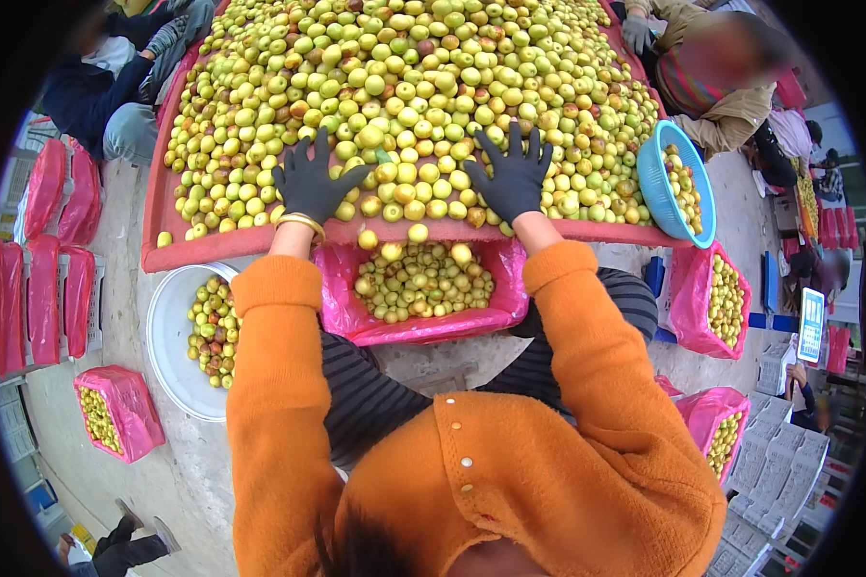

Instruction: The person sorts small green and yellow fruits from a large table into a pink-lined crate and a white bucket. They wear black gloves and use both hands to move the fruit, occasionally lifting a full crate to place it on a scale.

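A heap of green-yellow jujube-like fruits (404, 94) covers a table with a padded red rim (375, 232). My left hand (316, 177), in a black glove, lies with fingers spread on the fruits near the front rim. To its right, my right hand (512, 173), gloved alike, also rests spread against the fruits. Neither hand grips a fruit. Below the rim, between my knees, a crate lined with pink plastic (426, 333) holds more fruits. A few fruits (417, 233) are at or just past the rim, above the crate.
A white tub (160, 346) with reddish fruits stands at left, beside my sleeve. A blue basket (649, 177) with fruits sits at the table's right corner. Pink-lined crates (682, 306) stand on the floor on both sides. Other people sit at the table's left (86, 101) and right (729, 115).
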Motion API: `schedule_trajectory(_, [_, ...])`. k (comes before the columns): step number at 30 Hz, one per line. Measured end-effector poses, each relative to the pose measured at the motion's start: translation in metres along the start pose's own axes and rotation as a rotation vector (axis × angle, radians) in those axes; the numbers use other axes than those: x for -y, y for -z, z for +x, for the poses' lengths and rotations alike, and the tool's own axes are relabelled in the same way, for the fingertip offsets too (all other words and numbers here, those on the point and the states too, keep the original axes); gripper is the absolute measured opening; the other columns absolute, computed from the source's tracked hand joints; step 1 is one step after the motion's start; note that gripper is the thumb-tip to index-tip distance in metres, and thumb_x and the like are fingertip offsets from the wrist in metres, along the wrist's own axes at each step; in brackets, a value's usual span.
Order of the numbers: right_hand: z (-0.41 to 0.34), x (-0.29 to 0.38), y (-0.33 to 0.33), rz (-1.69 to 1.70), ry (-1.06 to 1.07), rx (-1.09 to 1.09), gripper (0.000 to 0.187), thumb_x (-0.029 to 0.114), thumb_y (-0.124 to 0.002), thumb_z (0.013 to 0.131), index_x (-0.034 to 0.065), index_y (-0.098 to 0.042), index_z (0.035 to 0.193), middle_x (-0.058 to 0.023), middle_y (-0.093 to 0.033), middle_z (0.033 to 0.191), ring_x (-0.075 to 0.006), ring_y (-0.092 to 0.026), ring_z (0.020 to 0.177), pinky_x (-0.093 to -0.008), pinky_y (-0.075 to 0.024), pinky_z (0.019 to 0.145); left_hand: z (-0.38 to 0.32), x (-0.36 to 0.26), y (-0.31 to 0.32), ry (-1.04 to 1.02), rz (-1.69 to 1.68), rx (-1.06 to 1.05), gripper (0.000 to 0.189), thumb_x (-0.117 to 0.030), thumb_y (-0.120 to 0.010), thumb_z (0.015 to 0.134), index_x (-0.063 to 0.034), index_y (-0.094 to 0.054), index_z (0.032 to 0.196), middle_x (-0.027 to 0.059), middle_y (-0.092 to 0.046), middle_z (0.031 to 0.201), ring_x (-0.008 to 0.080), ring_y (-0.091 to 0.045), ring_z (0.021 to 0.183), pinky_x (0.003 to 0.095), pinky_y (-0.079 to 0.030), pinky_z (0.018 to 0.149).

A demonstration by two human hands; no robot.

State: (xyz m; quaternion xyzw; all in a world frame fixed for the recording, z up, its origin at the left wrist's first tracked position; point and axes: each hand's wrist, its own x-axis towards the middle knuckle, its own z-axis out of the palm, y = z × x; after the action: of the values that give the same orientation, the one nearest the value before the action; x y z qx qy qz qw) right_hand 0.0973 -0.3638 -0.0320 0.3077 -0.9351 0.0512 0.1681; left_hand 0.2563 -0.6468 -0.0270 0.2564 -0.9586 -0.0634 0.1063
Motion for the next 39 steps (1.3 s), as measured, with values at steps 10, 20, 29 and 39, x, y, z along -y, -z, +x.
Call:
schedule_trajectory(10, [-0.015,0.023,0.003,0.155,0.032,0.155,0.065,0.064,-0.057,0.090,0.0367,-0.051,0.148,-0.0135,-0.041,0.157,-0.0401,-0.037,0.142,-0.0596,-0.0321,0.110,-0.010,-0.027,0.000,-0.058,0.118,0.169,0.088,-0.081,-0.055,0.081,-0.0363,-0.041,0.155,0.0158,-0.024,0.165,0.0406,-0.044,0.140,0.0751,-0.008,0.112])
schedule_trajectory(20, [-0.069,0.053,0.026,0.373,0.299,0.006,0.055,0.043,-0.068,0.088,0.0254,-0.061,0.139,-0.0107,-0.052,0.146,-0.0341,-0.047,0.133,-0.0686,-0.0267,0.110,-0.028,-0.034,-0.015,-0.233,-0.225,-0.122,0.035,-0.042,-0.075,0.084,-0.0270,-0.079,0.115,0.0054,-0.062,0.138,0.0281,-0.054,0.126,0.0541,-0.027,0.111])
schedule_trajectory(29, [-0.082,0.042,0.035,0.518,0.370,-0.061,0.048,0.034,-0.073,0.084,0.0197,-0.065,0.129,-0.0080,-0.063,0.132,-0.0336,-0.053,0.124,-0.0598,-0.0328,0.111,-0.019,-0.046,-0.016,-0.195,-0.207,-0.193,0.024,-0.037,-0.080,0.071,-0.0217,-0.079,0.090,0.0016,-0.068,0.120,0.0254,-0.061,0.113,0.0507,-0.031,0.106])
schedule_trajectory(39, [0.032,0.044,0.001,-0.053,0.195,0.080,0.016,0.023,-0.067,0.083,0.0121,-0.073,0.093,-0.0104,-0.065,0.102,-0.0286,-0.060,0.101,-0.0433,-0.0475,0.081,-0.016,-0.047,-0.002,-0.154,-0.238,-0.160,0.018,-0.030,-0.078,0.066,-0.0189,-0.075,0.080,-0.0008,-0.070,0.112,0.0230,-0.063,0.106,0.0467,-0.036,0.103])
